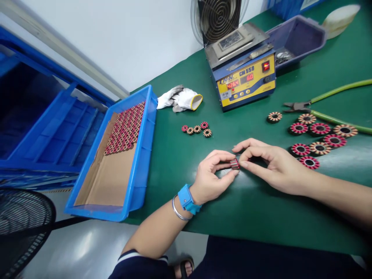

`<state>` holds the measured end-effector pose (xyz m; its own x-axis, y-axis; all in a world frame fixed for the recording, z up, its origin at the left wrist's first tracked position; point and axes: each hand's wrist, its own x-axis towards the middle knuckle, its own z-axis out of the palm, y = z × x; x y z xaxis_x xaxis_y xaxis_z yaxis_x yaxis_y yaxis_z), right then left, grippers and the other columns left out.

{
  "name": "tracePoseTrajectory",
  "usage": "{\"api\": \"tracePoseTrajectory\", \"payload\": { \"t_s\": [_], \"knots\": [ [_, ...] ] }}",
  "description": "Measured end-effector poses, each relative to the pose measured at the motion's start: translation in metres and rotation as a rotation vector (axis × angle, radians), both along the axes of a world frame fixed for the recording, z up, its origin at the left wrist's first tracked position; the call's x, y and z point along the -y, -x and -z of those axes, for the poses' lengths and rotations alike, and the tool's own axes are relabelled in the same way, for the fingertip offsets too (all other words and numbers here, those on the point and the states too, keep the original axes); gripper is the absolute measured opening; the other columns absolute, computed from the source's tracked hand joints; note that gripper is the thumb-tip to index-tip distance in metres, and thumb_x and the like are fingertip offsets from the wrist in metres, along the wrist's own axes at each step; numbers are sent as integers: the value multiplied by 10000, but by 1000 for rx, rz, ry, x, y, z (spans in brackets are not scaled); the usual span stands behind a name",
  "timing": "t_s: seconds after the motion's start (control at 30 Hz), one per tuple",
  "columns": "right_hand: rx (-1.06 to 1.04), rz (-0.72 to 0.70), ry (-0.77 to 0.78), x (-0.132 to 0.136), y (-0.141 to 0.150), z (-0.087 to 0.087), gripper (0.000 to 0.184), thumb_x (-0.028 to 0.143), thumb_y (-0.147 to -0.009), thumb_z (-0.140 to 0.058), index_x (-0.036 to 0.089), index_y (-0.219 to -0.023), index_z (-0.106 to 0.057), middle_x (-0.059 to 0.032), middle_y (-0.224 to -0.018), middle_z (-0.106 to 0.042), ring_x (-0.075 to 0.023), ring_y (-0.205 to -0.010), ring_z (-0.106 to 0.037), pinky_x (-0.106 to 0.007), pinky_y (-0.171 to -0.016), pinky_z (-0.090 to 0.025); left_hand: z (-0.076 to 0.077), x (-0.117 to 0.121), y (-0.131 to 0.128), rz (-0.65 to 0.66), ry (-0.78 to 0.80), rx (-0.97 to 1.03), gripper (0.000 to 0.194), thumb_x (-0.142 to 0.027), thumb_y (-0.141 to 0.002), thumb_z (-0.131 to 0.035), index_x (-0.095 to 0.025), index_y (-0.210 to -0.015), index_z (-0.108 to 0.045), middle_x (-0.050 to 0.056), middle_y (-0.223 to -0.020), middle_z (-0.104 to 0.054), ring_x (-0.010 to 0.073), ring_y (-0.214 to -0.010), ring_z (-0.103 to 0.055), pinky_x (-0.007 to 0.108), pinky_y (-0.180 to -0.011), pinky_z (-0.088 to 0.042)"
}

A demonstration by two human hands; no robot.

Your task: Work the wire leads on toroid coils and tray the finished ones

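Note:
My left hand [214, 173], with a blue band on the wrist, pinches a small red-edged motor stator [234, 164] between thumb and fingers, held on its side just above the green table. My right hand [271, 164] meets it from the right. Its thumb and fingertips are pressed together at the stator's right face; whatever thin thing they grip there is too small to make out. Right of that hand lie several ring-shaped stators [319, 148], some red and some copper-toned. Another group of small stators [197, 128] sits beyond my left hand.
At left stands a blue tray [147, 133] lined with cardboard and partly filled with stators. White gloves [181, 99], a yellow-fronted solder pot [247, 86] with lit digits, a small fan [220, 17] and a grey bin [302, 38] are farther back. Green-handled cutters [299, 106] lie right.

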<state>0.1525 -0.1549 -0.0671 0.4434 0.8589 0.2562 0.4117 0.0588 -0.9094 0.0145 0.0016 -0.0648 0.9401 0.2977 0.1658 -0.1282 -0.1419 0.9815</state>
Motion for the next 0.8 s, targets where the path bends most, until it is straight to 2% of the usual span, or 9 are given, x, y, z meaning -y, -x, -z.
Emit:
{"api": "tracePoseTrajectory", "payload": {
  "t_s": [0.27, 0.8],
  "knots": [
    [25, -4, -20, 2, -2, 3, 133, 307, -978, -623, 258, -872, -687, -47, -1092, -677, -204, -1046, -671, -341, -912, -534, -2, 1, -2, -4, -58, 35, 252, -146, -804, -792, -132, -1043, -716, 73, -1053, -666, 146, -929, -727, 291, -905, -663],
    [46, -14, -1, 5, -2, 5, 100, 319, -974, -631, 275, -906, -690, -48, -1098, -676, -237, -1064, -674, -378, -910, -549, -2, 2, -2, -35, -107, 20, 262, -176, -774, -803, -127, -1021, -730, 74, -1021, -678, 152, -891, -727, 307, -871, -674]
  ]
}}
